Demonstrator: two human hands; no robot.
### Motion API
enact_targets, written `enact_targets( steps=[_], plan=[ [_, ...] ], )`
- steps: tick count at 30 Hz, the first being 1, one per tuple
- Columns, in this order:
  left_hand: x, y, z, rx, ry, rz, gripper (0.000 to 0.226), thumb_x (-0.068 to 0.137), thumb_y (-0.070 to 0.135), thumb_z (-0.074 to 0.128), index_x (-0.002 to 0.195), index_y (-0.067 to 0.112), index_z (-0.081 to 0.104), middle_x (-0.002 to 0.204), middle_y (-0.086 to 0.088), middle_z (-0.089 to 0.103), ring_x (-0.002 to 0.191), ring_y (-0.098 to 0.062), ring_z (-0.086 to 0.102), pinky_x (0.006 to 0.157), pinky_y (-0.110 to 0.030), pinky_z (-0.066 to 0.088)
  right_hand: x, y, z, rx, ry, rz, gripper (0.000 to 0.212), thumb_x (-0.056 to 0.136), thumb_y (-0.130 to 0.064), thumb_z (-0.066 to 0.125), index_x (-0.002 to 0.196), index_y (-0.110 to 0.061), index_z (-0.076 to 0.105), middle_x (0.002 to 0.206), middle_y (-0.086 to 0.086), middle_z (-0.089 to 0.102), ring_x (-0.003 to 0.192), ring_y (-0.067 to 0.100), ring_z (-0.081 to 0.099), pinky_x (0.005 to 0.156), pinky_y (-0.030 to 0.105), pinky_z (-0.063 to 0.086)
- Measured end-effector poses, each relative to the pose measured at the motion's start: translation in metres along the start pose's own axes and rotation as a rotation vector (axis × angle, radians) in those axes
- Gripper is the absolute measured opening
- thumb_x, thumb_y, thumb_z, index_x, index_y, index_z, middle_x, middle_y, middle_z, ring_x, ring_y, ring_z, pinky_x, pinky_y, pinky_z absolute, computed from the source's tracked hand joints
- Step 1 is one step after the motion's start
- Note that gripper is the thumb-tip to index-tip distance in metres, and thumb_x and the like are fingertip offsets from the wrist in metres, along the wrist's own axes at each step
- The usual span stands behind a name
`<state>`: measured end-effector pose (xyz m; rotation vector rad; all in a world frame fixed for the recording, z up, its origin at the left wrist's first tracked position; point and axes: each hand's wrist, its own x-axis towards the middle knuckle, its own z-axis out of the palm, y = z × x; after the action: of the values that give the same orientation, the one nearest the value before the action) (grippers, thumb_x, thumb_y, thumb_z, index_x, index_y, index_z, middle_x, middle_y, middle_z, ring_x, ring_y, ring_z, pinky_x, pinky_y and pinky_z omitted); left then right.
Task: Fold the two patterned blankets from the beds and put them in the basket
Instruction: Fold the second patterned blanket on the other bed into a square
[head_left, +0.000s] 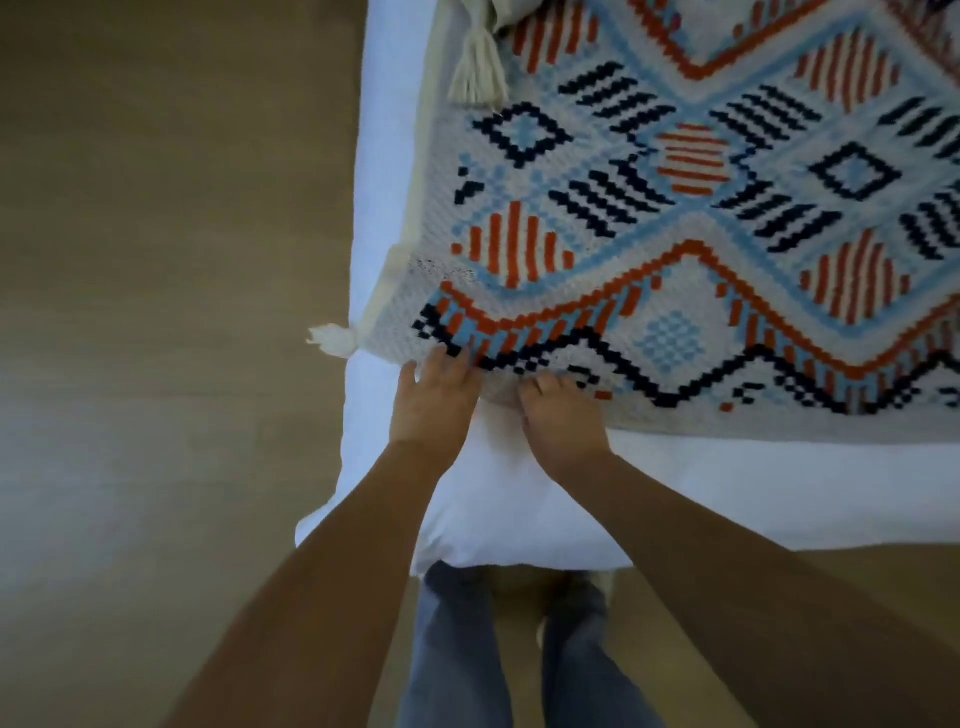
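Item: patterned blanket (701, 218), spread on the bed (519, 509), both my hands at its near hem.

Knit in cream, pale blue, orange and navy diamonds, it lies flat across the white bed and runs off the far and right sides of view. Its near-left corner, with a cream corner tassel (335, 340), reaches the bed's left edge. A second tassel (478, 78) lies on the blanket further up that edge. My left hand (434, 400) is at the hem just beside that corner, fingers extended onto it; whether they pinch, I cannot tell. My right hand (563, 421), close beside it, grips the hem, fingers curled under and thumb on top.
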<state>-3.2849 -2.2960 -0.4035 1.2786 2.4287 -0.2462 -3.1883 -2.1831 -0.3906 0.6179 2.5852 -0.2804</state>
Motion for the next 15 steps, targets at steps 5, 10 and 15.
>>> enact_targets(
  steps=[5, 10, 15],
  plan=[
    [0.011, -0.004, 0.002, -0.007, 0.043, 0.079, 0.041, 0.091, 0.011, 0.042, 0.131, 0.017, 0.042, 0.143, -0.003, 0.039, 0.134, -0.026, 0.029, 0.11, -0.042, 0.022, 0.003, -0.003, -0.004, -0.017, 0.019, 0.023, 0.033, 0.087, 0.005, 0.043, 0.118, -0.003, 0.052, 0.121, 0.017, 0.051, 0.116, 0.033, 0.044, 0.08, 0.041, 0.047],
    [-0.019, 0.003, 0.006, -0.086, -0.003, 0.156, 0.032, 0.09, 0.01, 0.035, 0.122, 0.011, 0.04, 0.121, -0.008, 0.05, 0.108, -0.026, 0.048, 0.093, -0.034, 0.032, -0.019, -0.006, 0.0, -0.088, -0.052, -0.006, 0.03, 0.087, 0.005, 0.044, 0.114, -0.004, 0.052, 0.114, 0.016, 0.055, 0.104, 0.032, 0.053, 0.077, 0.037, 0.046],
    [-0.073, 0.033, 0.025, -0.13, -0.103, 0.129, 0.035, 0.092, 0.012, 0.037, 0.126, 0.01, 0.04, 0.125, -0.011, 0.051, 0.113, -0.028, 0.048, 0.094, -0.035, 0.037, -0.058, -0.006, 0.007, -0.161, -0.243, -0.091, 0.026, 0.088, 0.006, 0.042, 0.105, -0.004, 0.059, 0.108, 0.015, 0.061, 0.097, 0.03, 0.059, 0.071, 0.035, 0.044]
  ],
)
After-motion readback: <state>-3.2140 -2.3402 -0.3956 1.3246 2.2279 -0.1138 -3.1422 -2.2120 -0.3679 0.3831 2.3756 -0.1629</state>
